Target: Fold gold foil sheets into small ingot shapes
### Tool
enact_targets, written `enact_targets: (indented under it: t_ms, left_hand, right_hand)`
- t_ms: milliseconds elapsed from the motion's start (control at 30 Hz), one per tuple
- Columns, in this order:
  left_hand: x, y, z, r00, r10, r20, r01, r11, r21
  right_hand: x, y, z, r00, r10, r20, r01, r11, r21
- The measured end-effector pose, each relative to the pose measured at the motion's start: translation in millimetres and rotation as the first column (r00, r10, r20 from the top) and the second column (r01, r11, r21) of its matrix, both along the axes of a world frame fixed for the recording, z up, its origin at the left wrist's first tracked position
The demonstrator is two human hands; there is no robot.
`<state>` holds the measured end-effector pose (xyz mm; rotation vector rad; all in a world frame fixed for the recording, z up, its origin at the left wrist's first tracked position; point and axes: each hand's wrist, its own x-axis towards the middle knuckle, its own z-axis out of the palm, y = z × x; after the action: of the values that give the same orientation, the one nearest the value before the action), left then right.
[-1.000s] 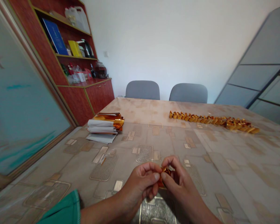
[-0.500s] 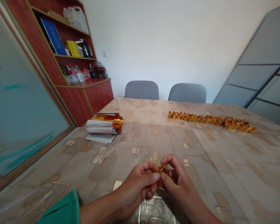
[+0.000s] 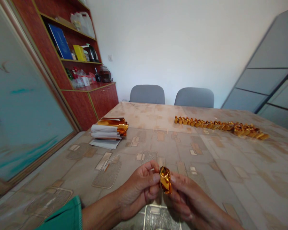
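Note:
Between my two hands is a folded gold foil paper ingot (image 3: 165,180), shiny and creased, held above the near part of the table. My left hand (image 3: 144,182) pinches its left side between thumb and fingers. From the other side, my right hand (image 3: 186,191) grips its right edge, thumb near the top and fingers curled below. Farther off to the right lies a long row of similar gold foil ingots (image 3: 206,124), packed closely together. To the left rests a stack of folded foil sheets (image 3: 107,132), gold on one side and whitish on the other.
A patterned cloth covers the table (image 3: 139,111). Two grey chairs (image 3: 147,94) stand at its far side, before a white wall. On the left are a reddish wooden cabinet (image 3: 103,99) with shelves of goods and a frosted glass door (image 3: 26,105).
The foil ingot has turned so its bright gold face shows more fully. My right hand's fingers have shifted from over its top to its right side. The view has shifted slightly.

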<state>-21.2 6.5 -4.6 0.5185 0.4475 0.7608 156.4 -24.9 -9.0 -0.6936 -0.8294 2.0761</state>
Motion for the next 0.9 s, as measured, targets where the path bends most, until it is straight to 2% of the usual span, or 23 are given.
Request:
enact_targets:
  t_ms: [100, 200, 267, 400, 700, 900]
  left_hand:
    - [0, -1, 1.7, 0.998, -0.045, 0.042, 0.046, 0.999, -0.007]
    - [-1, -2, 3.7, 0.988, -0.114, 0.100, 0.114, 0.993, -0.001]
    - [-2, -3, 3.8, 0.982, -0.148, 0.115, 0.148, 0.989, 0.005]
    - [-4, -4, 0.6, 0.984, -0.142, 0.107, 0.142, 0.990, 0.004]
    - [-6, -5, 1.2, 0.987, -0.150, 0.060, 0.151, 0.989, -0.008]
    - [-5, -4, 1.1, 0.984, -0.179, 0.011, 0.179, 0.983, -0.035]
  right_hand:
    - [1, -1, 2.8, 0.994, -0.001, -0.114, -0.001, 1.000, -0.022]
    - [4, -2, 0.1, 0.977, 0.080, -0.196, -0.079, 0.997, 0.013]
    - [6, -4, -4.9, 0.973, 0.111, -0.202, -0.109, 0.994, 0.021]
    - [10, -9, -13.3, 0.975, 0.074, -0.210, -0.084, 0.996, -0.041]
    - [14, -15, -11.8, 0.962, 0.158, -0.224, -0.176, 0.983, -0.062]
    - [11, -14, -11.8, 0.975, 0.113, -0.194, -0.134, 0.986, -0.102]
